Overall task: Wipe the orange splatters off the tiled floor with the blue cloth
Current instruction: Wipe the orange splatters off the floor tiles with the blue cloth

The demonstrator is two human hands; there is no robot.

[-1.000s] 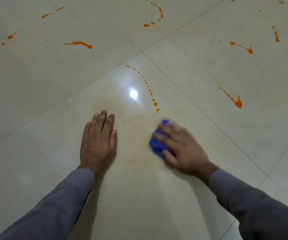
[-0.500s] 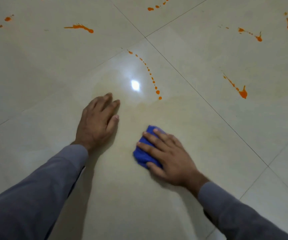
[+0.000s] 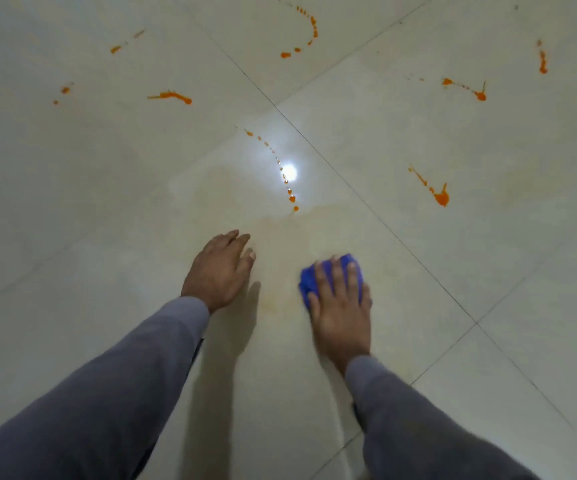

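Note:
My right hand presses the crumpled blue cloth flat against the glossy cream tile, fingers stretched over it. My left hand rests flat on the tile, to the left of the cloth. A dotted orange trail ends just ahead of both hands, with a faint orange smear between them. Further orange splatters lie ahead: a splash at right, a streak at left, and a dotted arc at the top.
Grout lines cross the floor diagonally. A bright lamp reflection sits on the dotted trail. More orange marks lie at far right and far left. My grey sleeves fill the lower view.
My right hand has slid the cloth back toward me, then to the right, and its fingers now point straight ahead. My left hand stays planted on the tile.

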